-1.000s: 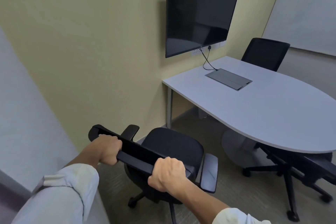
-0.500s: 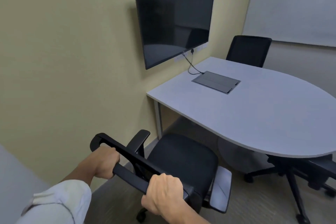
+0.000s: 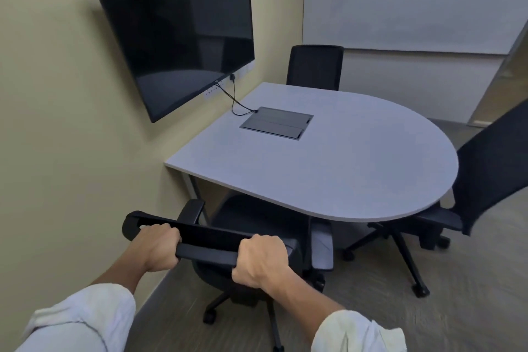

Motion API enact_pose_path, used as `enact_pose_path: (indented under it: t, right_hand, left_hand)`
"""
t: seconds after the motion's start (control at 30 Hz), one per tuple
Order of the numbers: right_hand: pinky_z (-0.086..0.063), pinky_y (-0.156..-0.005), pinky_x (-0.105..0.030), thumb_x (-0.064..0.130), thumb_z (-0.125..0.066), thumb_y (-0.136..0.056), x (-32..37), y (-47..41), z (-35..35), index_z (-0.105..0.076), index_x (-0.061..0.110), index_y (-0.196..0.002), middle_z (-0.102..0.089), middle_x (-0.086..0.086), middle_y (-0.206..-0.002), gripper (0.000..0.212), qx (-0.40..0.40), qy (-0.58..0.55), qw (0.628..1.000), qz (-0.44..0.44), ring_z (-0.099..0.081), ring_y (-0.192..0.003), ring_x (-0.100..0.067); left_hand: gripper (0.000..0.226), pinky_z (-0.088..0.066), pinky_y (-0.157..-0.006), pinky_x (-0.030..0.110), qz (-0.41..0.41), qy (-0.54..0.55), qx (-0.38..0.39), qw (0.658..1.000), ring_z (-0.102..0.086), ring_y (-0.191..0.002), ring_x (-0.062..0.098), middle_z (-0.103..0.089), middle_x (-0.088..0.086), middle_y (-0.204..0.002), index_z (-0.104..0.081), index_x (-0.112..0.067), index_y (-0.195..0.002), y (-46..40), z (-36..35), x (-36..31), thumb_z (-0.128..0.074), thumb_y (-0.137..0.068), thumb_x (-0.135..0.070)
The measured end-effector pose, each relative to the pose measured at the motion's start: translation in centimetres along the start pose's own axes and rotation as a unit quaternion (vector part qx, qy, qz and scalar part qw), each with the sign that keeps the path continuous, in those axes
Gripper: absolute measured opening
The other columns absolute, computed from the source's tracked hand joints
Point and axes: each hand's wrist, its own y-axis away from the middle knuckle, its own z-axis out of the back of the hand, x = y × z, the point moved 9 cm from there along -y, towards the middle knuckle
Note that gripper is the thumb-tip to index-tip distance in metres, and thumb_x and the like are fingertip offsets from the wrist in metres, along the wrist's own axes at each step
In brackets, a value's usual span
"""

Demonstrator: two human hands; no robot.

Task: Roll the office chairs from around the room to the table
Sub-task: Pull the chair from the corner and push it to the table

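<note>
A black office chair (image 3: 257, 223) stands in front of me, its seat partly under the near edge of the grey table (image 3: 357, 166). My left hand (image 3: 158, 246) grips the top of its backrest on the left. My right hand (image 3: 261, 260) grips the same backrest top on the right. A second black chair (image 3: 485, 174) sits at the table's rounded right end. A third black chair (image 3: 314, 67) stands at the far side, against the wall.
A dark screen (image 3: 177, 28) hangs on the beige wall just left of the table, with a cable running to a grey cover plate (image 3: 275, 122) in the tabletop. A whiteboard (image 3: 414, 0) fills the far wall. Carpet lies open at lower right.
The chair in my hands has rolled forward toward the table, and its seat now sits under the near edge. The view has swung left to right, bringing the right-hand chair into sight.
</note>
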Motion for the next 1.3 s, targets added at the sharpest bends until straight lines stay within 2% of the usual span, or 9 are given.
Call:
enact_pose_path:
  t: [0.17, 0.3, 0.5, 0.63, 0.87, 1.03, 1.17, 1.3]
  right_hand:
    - [-0.038, -0.055, -0.035, 0.04, -0.055, -0.072, -1.5, -4.2, 0.2, -0.053, 0.021, -0.064, -0.048, 0.003, -0.057, 0.021, -0.01, 0.004, 1.0, -0.015, -0.05, -0.052, -0.025]
    - [-0.037, -0.053, -0.033, 0.039, -0.055, -0.072, -2.0, -7.2, 0.5, -0.05, 0.021, -0.06, -0.05, 0.003, -0.056, 0.022, -0.018, 0.011, 0.999, -0.037, -0.047, -0.048, -0.022]
    - [-0.036, -0.052, -0.033, 0.038, -0.054, -0.073, -2.0, -12.1, 0.8, -0.047, 0.021, -0.057, -0.05, 0.002, -0.055, 0.024, -0.019, 0.012, 0.998, -0.062, -0.047, -0.048, -0.022]
    - [-0.035, -0.049, -0.031, 0.037, -0.053, -0.071, -2.2, -15.7, 0.9, -0.046, 0.02, -0.057, -0.048, 0.001, -0.055, 0.023, -0.026, 0.016, 0.996, -0.08, -0.046, -0.047, -0.022]
    - [-0.025, -0.046, -0.028, 0.038, -0.053, -0.074, -2.7, -21.7, 0.9, -0.044, 0.021, -0.056, -0.047, 0.001, -0.053, 0.027, -0.047, 0.006, 0.994, -0.098, -0.043, -0.046, -0.019]
    - [-0.032, -0.052, -0.032, 0.04, -0.054, -0.078, -3.4, -25.7, 1.3, -0.041, 0.021, -0.059, -0.046, 0.001, -0.057, 0.029, -0.045, 0.016, 0.993, -0.107, -0.041, -0.048, -0.019]
    - [-0.031, -0.049, -0.031, 0.04, -0.055, -0.078, -2.0, -28.4, 1.2, -0.042, 0.02, -0.06, -0.047, 0.0, -0.056, 0.03, -0.046, 0.011, 0.994, -0.098, -0.043, -0.048, -0.02]
    - [-0.038, -0.055, -0.034, 0.042, -0.055, -0.079, -1.7, -28.8, 1.2, -0.038, 0.021, -0.06, -0.044, 0.001, -0.056, 0.032, -0.047, 0.025, 0.995, -0.089, -0.043, -0.049, -0.022]
  left_hand:
    - [0.011, -0.029, -0.046, 0.031, -0.025, -0.001, -0.016, 1.0, -0.048, -0.051, 0.016, -0.054, -0.007, -0.059, -0.055, -0.022, -0.06, -4.7, 1.1, 1.0, -0.048, -0.061, -0.031]
    - [0.009, -0.024, -0.045, 0.03, -0.047, 0.008, -0.032, 0.998, -0.043, -0.048, 0.014, -0.052, -0.008, -0.057, -0.052, -0.022, -0.057, -8.0, 1.8, 2.3, -0.05, -0.061, -0.031]
    - [0.009, -0.023, -0.045, 0.031, -0.068, 0.003, -0.046, 0.997, -0.041, -0.046, 0.013, -0.049, -0.007, -0.053, -0.05, -0.022, -0.056, -13.0, 2.2, 5.1, -0.05, -0.058, -0.031]
    - [0.009, -0.03, -0.047, 0.031, -0.077, -0.001, -0.049, 0.996, -0.048, -0.049, 0.017, -0.053, -0.004, -0.055, -0.05, -0.021, -0.057, -16.4, 2.4, 7.1, -0.05, -0.057, -0.03]
    - [0.008, -0.03, -0.051, 0.033, -0.085, -0.012, -0.049, 0.995, -0.044, -0.05, 0.014, -0.051, -0.004, -0.057, -0.049, -0.023, -0.06, -21.9, 3.3, 10.3, -0.053, -0.061, -0.03]
    - [0.009, -0.031, -0.053, 0.033, -0.086, -0.017, -0.051, 0.995, -0.044, -0.052, 0.016, -0.051, -0.006, -0.058, -0.051, -0.024, -0.062, -25.5, 3.9, 12.1, -0.054, -0.061, -0.032]
    - [0.009, -0.032, -0.052, 0.033, -0.08, -0.021, -0.06, 0.995, -0.044, -0.051, 0.013, -0.052, -0.007, -0.058, -0.05, -0.025, -0.061, -27.7, 3.2, 14.9, -0.052, -0.062, -0.033]
    - [0.01, -0.026, -0.047, 0.031, -0.09, -0.023, -0.071, 0.993, -0.047, -0.051, 0.014, -0.052, -0.007, -0.056, -0.051, -0.024, -0.06, -27.6, 3.1, 15.3, -0.053, -0.059, -0.034]
